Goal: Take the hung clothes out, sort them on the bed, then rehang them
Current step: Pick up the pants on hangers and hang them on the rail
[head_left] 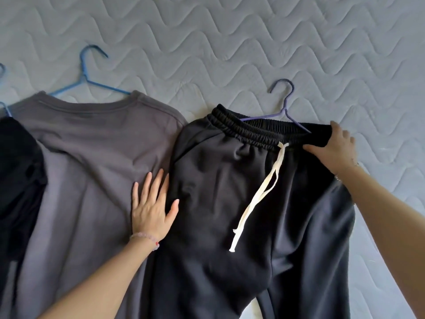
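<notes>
Head cam: black pants (230, 192) flat on bed (230, 42), just beside grey top (92, 157). L hand (153, 206) spread flat on both; R hand (333, 146) pinches waistband (253, 132) end. Risk — tugging waistband slips purple hanger (285, 104) out, or drags top askew.

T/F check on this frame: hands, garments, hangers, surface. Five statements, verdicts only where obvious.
1. The left hand lies flat, fingers straight, on the grey shirt. True.
2. The black sweatpants have a red drawstring. False: the drawstring is white.
3. The right hand grips the right end of the sweatpants' waistband. True.
4. The hanger in the sweatpants is blue. False: it is a purple hanger; the blue hanger sits in the grey shirt.
5. The clothes lie on a wooden floor. False: they lie on a quilted grey mattress.
</notes>
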Tool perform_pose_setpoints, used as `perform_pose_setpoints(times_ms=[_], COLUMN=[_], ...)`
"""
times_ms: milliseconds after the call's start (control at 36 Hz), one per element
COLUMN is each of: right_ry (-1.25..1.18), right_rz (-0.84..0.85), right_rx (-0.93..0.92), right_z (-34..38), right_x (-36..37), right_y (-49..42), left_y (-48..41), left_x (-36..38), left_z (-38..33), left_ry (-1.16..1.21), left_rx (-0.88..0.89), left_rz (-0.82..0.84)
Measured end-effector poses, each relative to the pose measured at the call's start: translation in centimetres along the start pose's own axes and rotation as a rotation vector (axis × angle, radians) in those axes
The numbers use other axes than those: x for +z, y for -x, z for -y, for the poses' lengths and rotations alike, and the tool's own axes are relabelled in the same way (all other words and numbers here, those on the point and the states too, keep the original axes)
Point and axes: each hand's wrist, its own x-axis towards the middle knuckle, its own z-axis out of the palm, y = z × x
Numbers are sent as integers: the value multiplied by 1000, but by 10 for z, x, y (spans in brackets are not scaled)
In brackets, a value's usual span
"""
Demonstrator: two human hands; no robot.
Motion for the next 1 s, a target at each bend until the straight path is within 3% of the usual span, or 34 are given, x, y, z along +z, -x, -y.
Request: perform_pose_setpoints(times_ms=[111, 361, 583, 1000], right_ry=[0, -46, -372, -605], right_rz=[-3, 95, 114, 140], right_rx=[77, -19, 31, -159], right_z=[1, -5, -7, 45], right_x=[-6, -18, -43, -132], right_y=[3, 61, 159, 356], left_y=[-1, -3, 8, 206], left_x=[-4, -30, -79, -184], left_z=[-1, 0, 3, 56], left_ry=[11, 64, 276, 485], left_rx=[-8, -11, 11, -164], left_rz=[24, 144, 243, 156])
